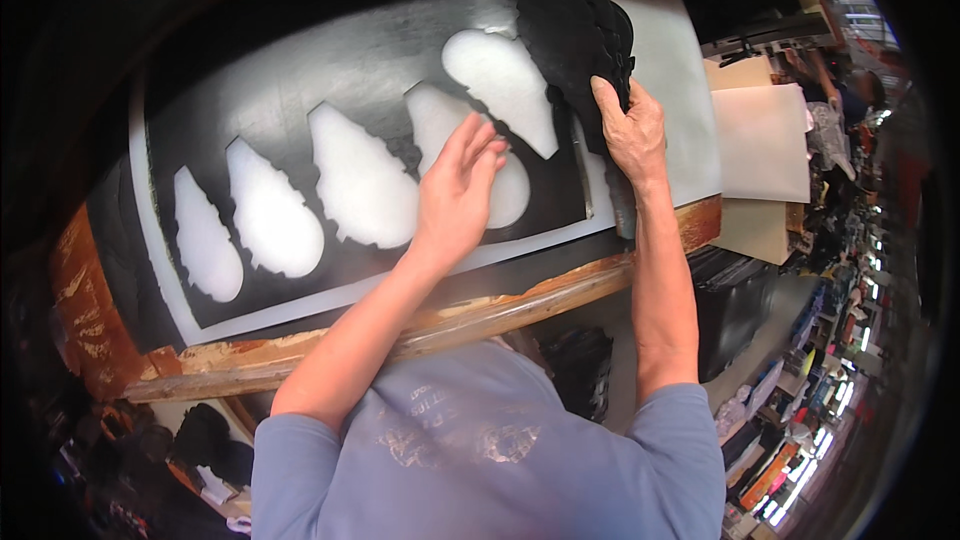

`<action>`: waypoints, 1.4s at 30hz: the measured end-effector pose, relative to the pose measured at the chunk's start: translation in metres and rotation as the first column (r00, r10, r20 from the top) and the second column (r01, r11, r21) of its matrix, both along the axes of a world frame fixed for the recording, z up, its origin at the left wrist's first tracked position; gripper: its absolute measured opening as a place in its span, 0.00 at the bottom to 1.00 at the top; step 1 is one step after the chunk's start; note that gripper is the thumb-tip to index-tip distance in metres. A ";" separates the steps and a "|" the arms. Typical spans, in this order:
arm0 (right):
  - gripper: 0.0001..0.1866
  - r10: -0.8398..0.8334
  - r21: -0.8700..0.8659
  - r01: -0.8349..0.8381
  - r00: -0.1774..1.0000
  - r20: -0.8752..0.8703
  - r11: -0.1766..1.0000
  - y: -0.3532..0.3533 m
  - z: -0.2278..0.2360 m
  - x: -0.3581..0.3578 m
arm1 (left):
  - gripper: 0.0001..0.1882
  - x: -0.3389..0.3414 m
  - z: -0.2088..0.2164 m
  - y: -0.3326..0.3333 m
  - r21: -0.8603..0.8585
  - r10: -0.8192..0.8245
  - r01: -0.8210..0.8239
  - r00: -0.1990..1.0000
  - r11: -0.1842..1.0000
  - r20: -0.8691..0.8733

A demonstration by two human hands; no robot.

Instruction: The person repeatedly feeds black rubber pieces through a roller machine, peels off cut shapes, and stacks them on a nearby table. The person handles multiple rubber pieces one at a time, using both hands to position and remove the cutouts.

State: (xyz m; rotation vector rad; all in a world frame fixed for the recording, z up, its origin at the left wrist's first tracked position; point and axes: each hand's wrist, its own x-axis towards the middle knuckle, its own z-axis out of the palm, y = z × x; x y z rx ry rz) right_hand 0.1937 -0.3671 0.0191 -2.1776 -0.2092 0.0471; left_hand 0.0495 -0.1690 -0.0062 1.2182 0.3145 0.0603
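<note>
A black sheet point(290, 60) lies over a white board point(140, 200). Several teardrop-shaped cutouts with notched edges run across the sheet, and the white shows through them. My left hand point(457, 185) is over one cutout toward the right, slightly blurred, its fingers stretched out and holding nothing. At the sheet's right side, my right hand point(632, 135) grips a stack of black teardrop-shaped pieces point(570, 30), thumb on top. Their broad ends fan out at the far side. Whether my left fingers touch the sheet, I cannot tell.
A worn wooden edge point(480, 325) borders the table in front of me. Pale sheets point(765, 140) stick out beyond the right end. Below them hangs or stands dark sheet material point(735, 305). Another person point(855, 90) is at the far right, amid cluttered goods.
</note>
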 end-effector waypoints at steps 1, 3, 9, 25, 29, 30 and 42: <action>0.16 0.016 0.111 -0.013 0.999 -0.030 0.994 -0.004 0.002 0.004 | 0.29 -0.002 -0.004 -0.002 -0.016 0.019 -0.019 0.999 1.000 0.039; 0.17 0.031 0.345 0.003 0.995 -0.093 0.939 -0.011 0.005 0.008 | 0.27 -0.004 -0.013 -0.003 -0.086 0.052 -0.048 0.998 0.995 0.048; 0.15 0.056 0.597 -0.012 0.997 -0.055 0.802 -0.024 0.033 0.001 | 0.26 -0.003 -0.021 0.002 -0.101 0.068 -0.062 0.996 0.993 0.054; 0.19 0.489 0.684 -0.182 0.824 -0.285 0.706 0.005 0.038 -0.069 | 0.33 -0.007 0.062 0.027 -0.235 0.118 -0.114 0.993 0.965 0.004; 0.29 0.593 0.596 -0.340 0.749 -0.297 0.728 0.041 0.031 -0.079 | 0.26 -0.009 0.051 0.027 -0.397 0.293 -0.318 0.948 0.861 -0.124; 0.29 0.587 0.589 -0.348 0.760 -0.278 0.729 0.047 0.030 -0.080 | 0.25 -0.013 0.049 0.028 -0.430 0.287 -0.295 0.954 0.853 -0.084; 0.35 0.721 -0.017 -0.753 0.624 0.303 0.658 0.102 0.012 -0.073 | 0.31 -0.055 0.026 0.093 0.263 0.128 -0.200 0.955 0.944 0.267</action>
